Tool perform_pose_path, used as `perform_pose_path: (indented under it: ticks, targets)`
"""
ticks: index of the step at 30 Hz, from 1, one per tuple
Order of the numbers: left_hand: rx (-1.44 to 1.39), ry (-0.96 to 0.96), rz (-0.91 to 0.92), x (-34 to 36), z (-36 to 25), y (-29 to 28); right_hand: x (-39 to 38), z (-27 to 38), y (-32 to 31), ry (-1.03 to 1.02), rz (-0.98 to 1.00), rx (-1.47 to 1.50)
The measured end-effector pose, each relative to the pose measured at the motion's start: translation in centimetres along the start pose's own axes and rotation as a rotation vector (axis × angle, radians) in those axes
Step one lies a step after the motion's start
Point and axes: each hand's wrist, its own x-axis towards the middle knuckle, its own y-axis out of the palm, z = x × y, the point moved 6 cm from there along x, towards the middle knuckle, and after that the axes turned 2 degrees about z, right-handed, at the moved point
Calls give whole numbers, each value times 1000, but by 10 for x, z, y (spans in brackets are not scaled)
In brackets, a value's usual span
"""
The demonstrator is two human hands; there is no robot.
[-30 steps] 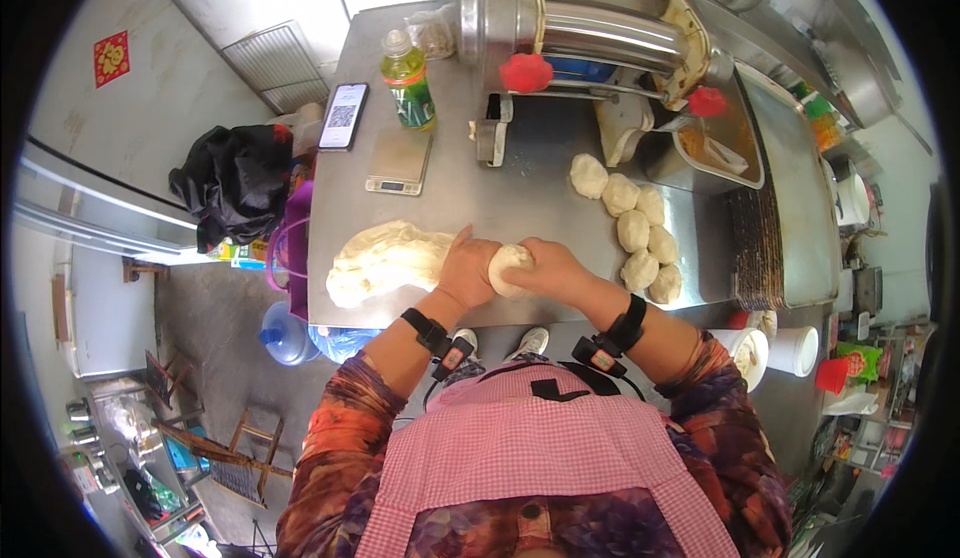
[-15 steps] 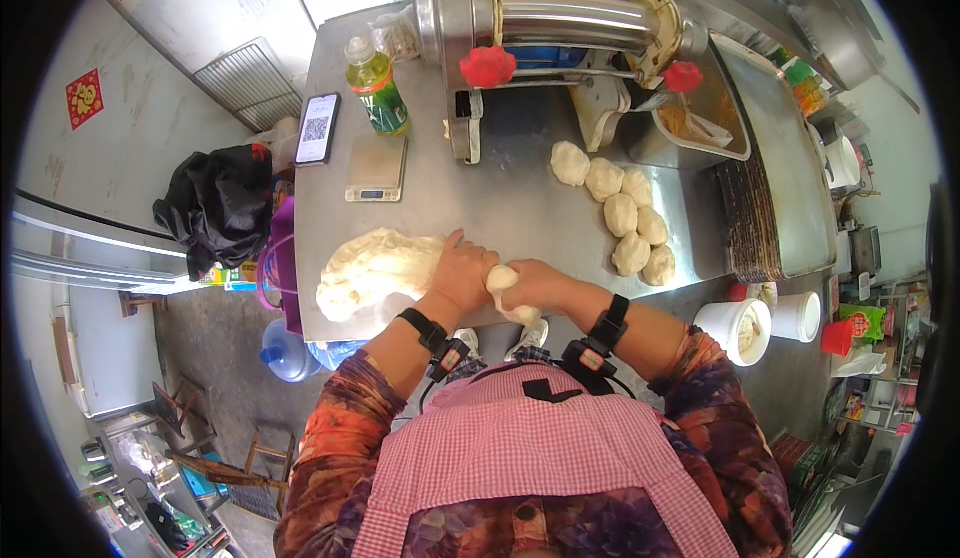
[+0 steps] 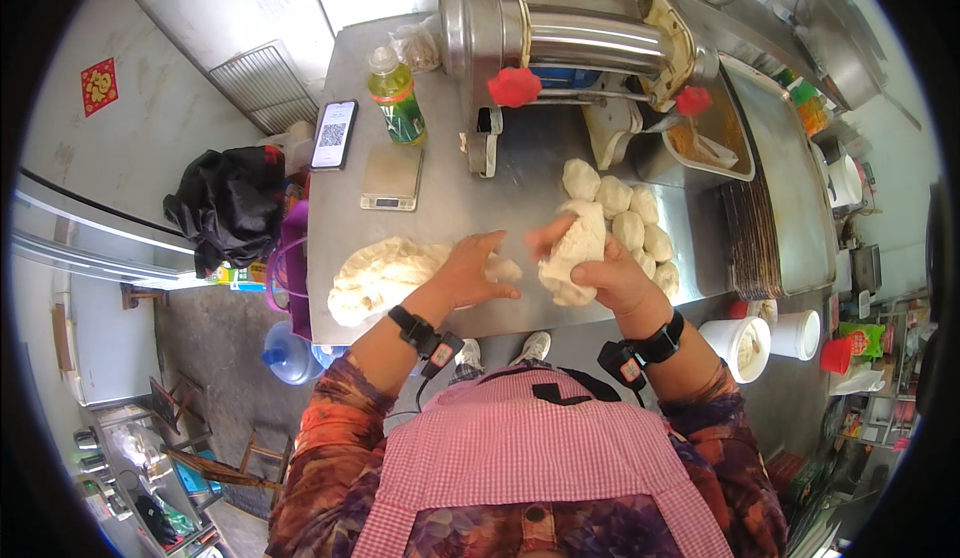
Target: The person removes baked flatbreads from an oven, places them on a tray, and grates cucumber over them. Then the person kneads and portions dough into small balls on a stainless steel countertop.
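Observation:
A torn-off piece of dough point(image 3: 577, 258) is gripped in my right hand point(image 3: 622, 280), raised over the metal table point(image 3: 500, 203). My left hand point(image 3: 468, 273) has its thumb and fingers spread, apart from that piece. It lies across the right part of a long, pale mass of dough point(image 3: 372, 276), whose torn end pokes out past the fingers. Just beyond my right hand sits a cluster of several rounded dough balls point(image 3: 614, 196), partly covered by the hand and the held piece.
At the back stands a dough roller machine point(image 3: 600, 38) with red knobs. A small scale point(image 3: 392, 178), phone point(image 3: 334, 136) and green bottle point(image 3: 397, 98) occupy the table's left. A metal container point(image 3: 690, 163) and stacked trays point(image 3: 785, 198) stand right. White buckets point(image 3: 735, 348) are below.
The dough piece has come away from the large mass and moved right and up in my right hand. My left hand has opened its fingers. The view has shifted slightly.

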Motion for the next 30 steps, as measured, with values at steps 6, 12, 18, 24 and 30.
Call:
perform_pose_path:
  ticks: [6, 12, 18, 24, 30]
  targets:
    - [-1242, -175, 2, -1, -19, -8, 44, -11, 16, -255, -21, -1118]
    - [-725, -231, -416, 14, 47, -88, 52, -27, -2, -103, -113, -1048]
    - [393, -457, -555, 18, 119, -165, 40, -61, -27, 208, -120, -1140]
    - [173, 36, -37, 9, 43, -65, 32, -115, -50, 531, -241, -770]
    - [188, 22, 48, -2, 16, 22, 50, -105, -49, 225, -297, -994]
